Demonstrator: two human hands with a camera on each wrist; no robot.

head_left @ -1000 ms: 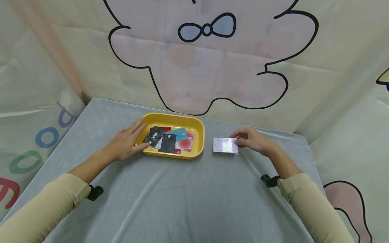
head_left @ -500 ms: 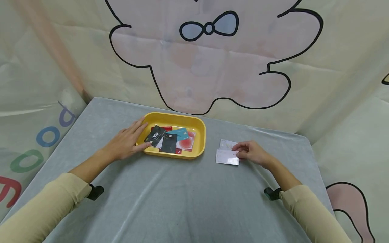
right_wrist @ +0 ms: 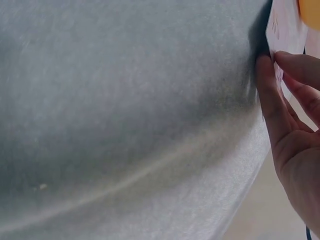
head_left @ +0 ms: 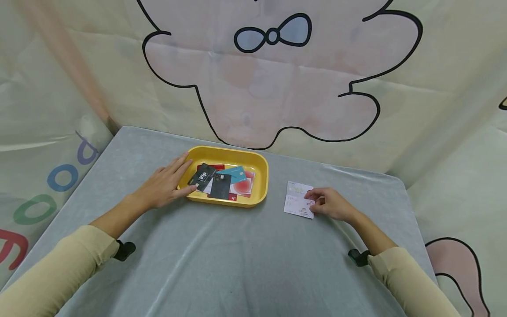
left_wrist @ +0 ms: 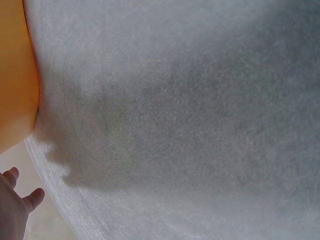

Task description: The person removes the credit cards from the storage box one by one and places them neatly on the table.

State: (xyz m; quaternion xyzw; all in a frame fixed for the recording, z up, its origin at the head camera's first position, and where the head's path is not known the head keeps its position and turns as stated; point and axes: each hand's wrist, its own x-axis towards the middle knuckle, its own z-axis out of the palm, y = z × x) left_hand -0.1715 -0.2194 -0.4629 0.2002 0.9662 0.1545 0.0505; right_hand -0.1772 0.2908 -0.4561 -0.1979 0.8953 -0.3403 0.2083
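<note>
Printed card (head_left: pixel 296 205), yellow tray (head_left: pixel 261 180); cartoon backdrop (head_left: pixel 273 92)

A cream fabric wall (head_left: pixel 119 61) printed with a large pink, black-outlined cartoon figure (head_left: pixel 269 97) and pale-blue bow (head_left: pixel 293 33) hangs behind a table draped in grey-blue cloth (head_left: pixel 237 268). Rounded multicoloured letters (head_left: pixel 50 178) line the left side under soft light.

In the head view, your left arm (head_left: pixel 123 215) stretches from the lower left, left hand (head_left: pixel 168 182) extended, thumb apart; your right arm (head_left: pixel 370 231) spans lower right, right hand (head_left: pixel 329 204) pinching between thumb and fingers.
</note>
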